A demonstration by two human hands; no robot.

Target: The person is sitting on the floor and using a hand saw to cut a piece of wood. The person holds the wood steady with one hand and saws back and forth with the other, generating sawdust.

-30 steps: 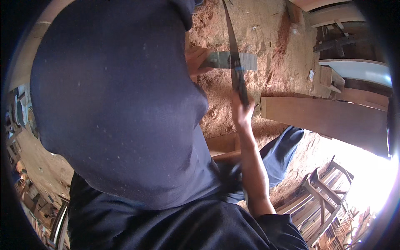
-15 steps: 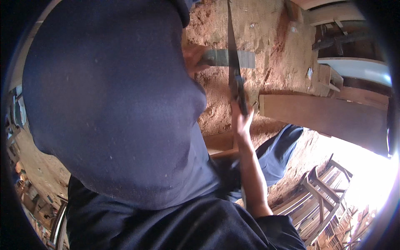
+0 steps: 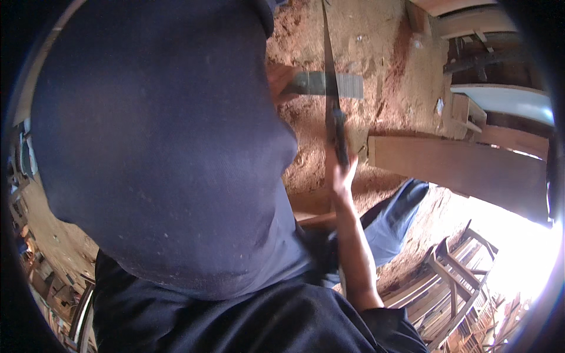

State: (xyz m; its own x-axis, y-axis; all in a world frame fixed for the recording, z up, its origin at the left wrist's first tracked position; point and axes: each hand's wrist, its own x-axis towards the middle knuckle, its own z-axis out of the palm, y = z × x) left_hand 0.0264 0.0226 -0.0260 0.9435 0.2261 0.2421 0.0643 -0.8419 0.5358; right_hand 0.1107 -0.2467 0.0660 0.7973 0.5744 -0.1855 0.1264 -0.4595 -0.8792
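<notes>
My right hand [image 3: 342,172] is wrapped round the dark handle of a handsaw [image 3: 330,65]. The saw's long, narrow blade points away from me and crosses a short grey-blue board [image 3: 351,86]. At the board's left end, my left hand [image 3: 283,82] grips it, partly hidden behind dark blue cloth. The board's right end sticks out past the blade. How deep the teeth sit in the board cannot be made out.
Dark blue cloth [image 3: 159,135] fills much of the left side. Brown sawdust-like litter covers the ground [image 3: 382,35]. A wide plank [image 3: 459,170] lies to the right of my saw hand. A wooden frame with slats [image 3: 453,276] stands at the lower right.
My right hand and the saw have shifted only slightly. The dark cloth covers a little more of my left hand. The board stays under the blade.
</notes>
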